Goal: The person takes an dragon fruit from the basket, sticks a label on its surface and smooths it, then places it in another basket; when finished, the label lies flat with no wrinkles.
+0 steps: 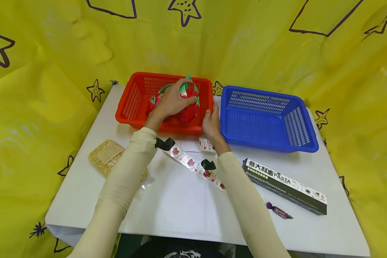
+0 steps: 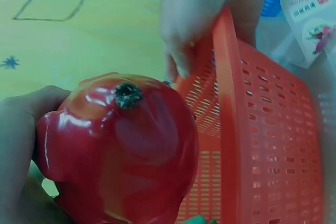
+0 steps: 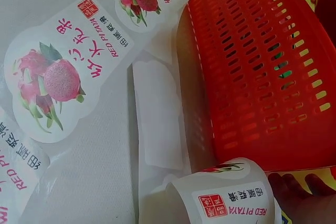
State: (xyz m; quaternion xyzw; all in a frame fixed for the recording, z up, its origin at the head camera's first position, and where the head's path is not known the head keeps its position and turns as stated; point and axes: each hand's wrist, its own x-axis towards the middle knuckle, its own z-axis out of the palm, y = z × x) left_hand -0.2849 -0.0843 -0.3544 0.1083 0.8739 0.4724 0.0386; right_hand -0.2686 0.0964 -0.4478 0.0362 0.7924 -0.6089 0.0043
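My left hand [image 1: 174, 102] grips a red dragon fruit [image 1: 188, 113] with green leaf tips, over the right part of the red basket [image 1: 125, 115]. In the left wrist view that dragon fruit [image 2: 121, 150] fills the middle, its dark stem end towards the camera. More red, green-tipped dragon fruit [image 1: 151, 104] lies in the basket, partly hidden behind my left hand. My right hand [image 1: 212, 123] holds the basket's right end, thumb outside and fingers over the rim, as the left wrist view shows.
Right of the red basket stands a blue basket [image 1: 254, 141]. A strip of red pitaya labels [image 1: 191, 163] lies in front, its curled part [image 3: 231, 198] near my right hand. A bag of yellow kernels [image 1: 106, 156] is at left; a pasta box [image 1: 285, 186] and a purple wrapped candy [image 1: 278, 211] are at right.
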